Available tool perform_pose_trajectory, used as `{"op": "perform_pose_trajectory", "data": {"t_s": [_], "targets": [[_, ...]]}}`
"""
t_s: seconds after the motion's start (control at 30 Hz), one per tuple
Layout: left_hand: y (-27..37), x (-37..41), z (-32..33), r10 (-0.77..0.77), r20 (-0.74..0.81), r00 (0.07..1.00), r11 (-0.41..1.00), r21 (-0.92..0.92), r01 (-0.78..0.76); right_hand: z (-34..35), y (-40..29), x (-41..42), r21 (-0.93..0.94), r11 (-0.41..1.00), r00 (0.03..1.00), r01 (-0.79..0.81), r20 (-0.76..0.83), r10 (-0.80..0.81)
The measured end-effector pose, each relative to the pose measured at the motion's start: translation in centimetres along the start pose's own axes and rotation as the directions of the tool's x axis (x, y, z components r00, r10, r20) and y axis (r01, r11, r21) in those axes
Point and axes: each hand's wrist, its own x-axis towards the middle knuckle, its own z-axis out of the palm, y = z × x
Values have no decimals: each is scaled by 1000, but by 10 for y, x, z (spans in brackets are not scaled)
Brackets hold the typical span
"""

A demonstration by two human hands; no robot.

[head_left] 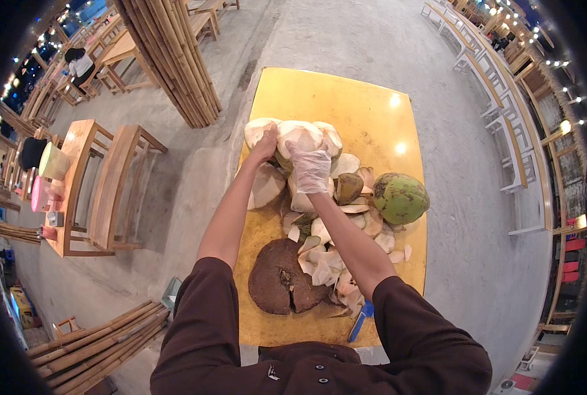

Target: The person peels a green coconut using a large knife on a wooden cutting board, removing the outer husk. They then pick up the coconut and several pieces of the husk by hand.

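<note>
Trimmed white coconuts sit grouped on a yellow tabletop (333,94). My bare left hand (267,144) lies against the far left coconut (259,129), its fingers between that one and the middle coconut (301,134). My right hand (311,165), in a clear plastic glove, touches the near side of the middle coconut; whether it grips is unclear. Another peeled coconut (266,185) lies nearer, left of my right wrist. A green coconut (401,198) rests at the right edge. Husk shavings (323,266) are heaped beside a round brown wooden chopping block (276,276).
A blue handle (367,310) lies near the table's front edge. Bamboo pole bundles (175,64) stand left, beyond and near. Wooden benches (113,182) and a table (74,173) with coloured containers are at left. A seated person (80,65) is far off. White chairs line the right.
</note>
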Motion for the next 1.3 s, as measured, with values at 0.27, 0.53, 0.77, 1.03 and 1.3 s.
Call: {"op": "perform_pose_trajectory", "data": {"t_s": [0.27,0.53,0.77,1.03,1.3], "targets": [[-19,-71,-41,373,-308,875,905,-88,-417,-3,86,33,62,966,727,252,647,-231],[-66,-184,-2,401,-164,901,841,455,-292,-56,0,33,-214,962,813,-168,522,258],[-50,-184,29,317,-359,878,882,451,-134,-52,10,41,-12,991,851,-130,511,118],[-27,-193,68,213,-547,809,920,391,22,-49,-4,33,25,975,842,-221,510,178],[-40,-185,48,164,-433,886,938,347,-4,-27,9,65,-3,955,869,-296,414,270]]}}
